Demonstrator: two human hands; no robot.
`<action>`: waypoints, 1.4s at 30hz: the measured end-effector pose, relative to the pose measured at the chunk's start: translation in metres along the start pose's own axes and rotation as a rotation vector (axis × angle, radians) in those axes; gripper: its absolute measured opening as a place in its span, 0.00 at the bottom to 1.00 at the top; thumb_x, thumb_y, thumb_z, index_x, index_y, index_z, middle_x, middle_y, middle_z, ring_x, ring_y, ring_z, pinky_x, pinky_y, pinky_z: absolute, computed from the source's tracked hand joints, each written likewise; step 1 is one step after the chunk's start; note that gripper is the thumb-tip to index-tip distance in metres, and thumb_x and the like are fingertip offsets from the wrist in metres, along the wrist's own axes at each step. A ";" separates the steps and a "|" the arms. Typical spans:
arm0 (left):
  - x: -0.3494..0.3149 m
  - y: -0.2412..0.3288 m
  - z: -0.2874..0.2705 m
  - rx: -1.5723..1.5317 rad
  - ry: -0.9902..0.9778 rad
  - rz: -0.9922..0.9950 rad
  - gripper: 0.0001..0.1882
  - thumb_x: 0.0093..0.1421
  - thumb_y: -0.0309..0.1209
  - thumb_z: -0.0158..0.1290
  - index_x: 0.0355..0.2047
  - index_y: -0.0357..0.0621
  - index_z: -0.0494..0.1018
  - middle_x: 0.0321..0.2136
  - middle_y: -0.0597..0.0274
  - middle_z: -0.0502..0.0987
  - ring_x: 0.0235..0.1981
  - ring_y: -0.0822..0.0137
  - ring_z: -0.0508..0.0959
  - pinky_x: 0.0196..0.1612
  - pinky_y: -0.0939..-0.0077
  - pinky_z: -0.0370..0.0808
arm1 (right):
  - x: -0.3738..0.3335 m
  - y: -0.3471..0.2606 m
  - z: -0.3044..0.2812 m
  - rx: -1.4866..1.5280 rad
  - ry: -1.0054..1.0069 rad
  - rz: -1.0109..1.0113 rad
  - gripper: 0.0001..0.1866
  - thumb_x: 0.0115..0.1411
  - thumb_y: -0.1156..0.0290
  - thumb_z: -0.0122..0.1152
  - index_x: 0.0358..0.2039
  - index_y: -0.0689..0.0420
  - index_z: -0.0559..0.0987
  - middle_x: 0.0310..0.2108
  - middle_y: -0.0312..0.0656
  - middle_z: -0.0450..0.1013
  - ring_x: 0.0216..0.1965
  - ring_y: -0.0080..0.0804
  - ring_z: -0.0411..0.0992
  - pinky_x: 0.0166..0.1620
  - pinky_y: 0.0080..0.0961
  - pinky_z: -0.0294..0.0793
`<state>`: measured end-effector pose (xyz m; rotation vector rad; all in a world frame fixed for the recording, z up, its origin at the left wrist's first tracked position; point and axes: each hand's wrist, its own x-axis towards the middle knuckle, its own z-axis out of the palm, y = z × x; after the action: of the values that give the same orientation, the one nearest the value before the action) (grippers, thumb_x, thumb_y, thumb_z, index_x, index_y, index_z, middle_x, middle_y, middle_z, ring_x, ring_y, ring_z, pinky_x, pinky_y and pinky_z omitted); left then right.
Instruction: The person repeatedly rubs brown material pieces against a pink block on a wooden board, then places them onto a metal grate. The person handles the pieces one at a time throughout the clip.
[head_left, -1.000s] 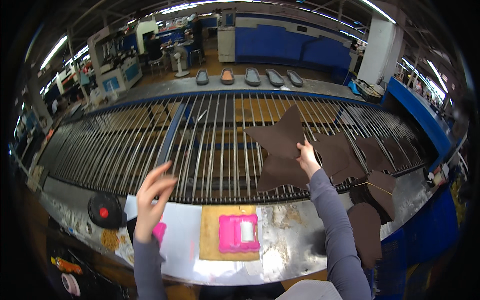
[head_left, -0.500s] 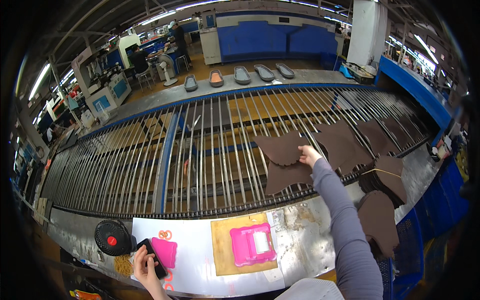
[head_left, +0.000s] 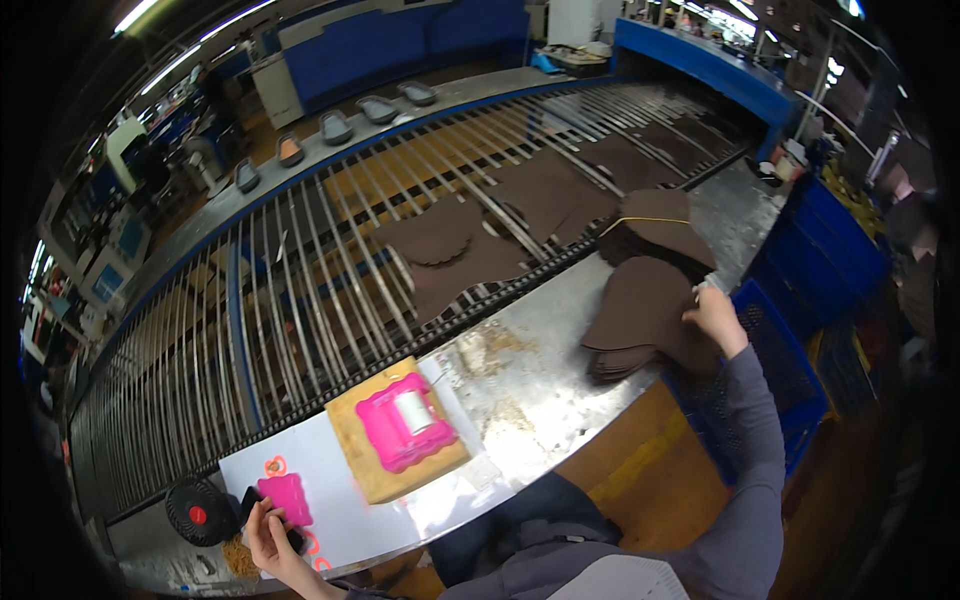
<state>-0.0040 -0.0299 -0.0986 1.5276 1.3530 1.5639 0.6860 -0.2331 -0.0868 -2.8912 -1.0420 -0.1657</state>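
Observation:
My left hand (head_left: 270, 541) is at the lower left with its fingers curled over a black phone (head_left: 295, 540), which lies on a white sheet beside a small pink scalloped plate (head_left: 284, 497). On the right, my right hand (head_left: 717, 318) pinches the edge of a stack of dark brown cut sheet pieces (head_left: 648, 305). That stack sits at the bench edge, partly over a blue crate. Right behind it lies another brown stack (head_left: 655, 232) with a yellow rubber band round it. Loose brown pieces (head_left: 465, 268) rest on the roller conveyor.
A yellow board (head_left: 375, 488) carries a pink tray (head_left: 377, 432) with a white roll. A black fan (head_left: 203, 512) and rubber bands (head_left: 239, 558) are near my left hand. The blue crate (head_left: 748, 400) stands below the bench. Shoe-shaped moulds (head_left: 337, 127) line the conveyor's (head_left: 330, 290) far side.
My right hand has moved from the loose pieces on the conveyor to the brown stack at the bench edge. The view has swung right. My left hand stays at the phone.

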 end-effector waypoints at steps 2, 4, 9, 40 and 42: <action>-0.010 0.022 0.014 -0.040 -0.077 0.088 0.16 0.67 0.26 0.49 0.54 0.35 0.71 0.47 0.56 0.78 0.39 0.73 0.78 0.38 0.81 0.74 | -0.014 0.019 0.014 0.199 -0.094 0.096 0.25 0.42 0.66 0.77 0.40 0.64 0.80 0.37 0.51 0.79 0.40 0.47 0.78 0.44 0.36 0.76; -0.018 0.049 0.028 -0.012 -0.111 0.098 0.16 0.67 0.26 0.49 0.54 0.34 0.71 0.46 0.55 0.78 0.39 0.73 0.78 0.38 0.81 0.75 | -0.023 0.014 0.021 0.356 -0.059 0.138 0.26 0.40 0.66 0.79 0.38 0.66 0.80 0.34 0.50 0.78 0.38 0.43 0.78 0.42 0.33 0.76; -0.035 0.047 0.051 -0.033 -0.160 0.031 0.14 0.64 0.21 0.49 0.50 0.36 0.73 0.44 0.55 0.79 0.38 0.71 0.78 0.37 0.79 0.75 | -0.006 0.031 0.016 0.455 -0.257 0.189 0.30 0.37 0.64 0.81 0.38 0.67 0.77 0.33 0.55 0.78 0.39 0.42 0.79 0.40 0.33 0.75; 0.059 0.092 0.031 0.347 -0.582 0.487 0.15 0.56 0.19 0.56 0.44 0.43 0.81 0.37 0.58 0.83 0.35 0.64 0.80 0.39 0.74 0.74 | -0.085 -0.363 -0.099 1.005 -0.201 -1.487 0.25 0.52 0.85 0.62 0.52 0.53 0.80 0.29 0.39 0.69 0.30 0.31 0.68 0.34 0.29 0.68; 0.060 0.084 0.018 0.359 -0.578 0.496 0.14 0.55 0.18 0.57 0.43 0.41 0.81 0.35 0.58 0.83 0.34 0.66 0.82 0.38 0.77 0.75 | -0.089 -0.378 -0.089 1.013 -0.236 -1.508 0.25 0.52 0.84 0.62 0.52 0.52 0.80 0.30 0.39 0.71 0.31 0.32 0.70 0.35 0.28 0.69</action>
<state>0.0226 0.0014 -0.0026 2.4443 0.9901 1.0081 0.3691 -0.0075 -0.0003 -0.8824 -2.1795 0.4913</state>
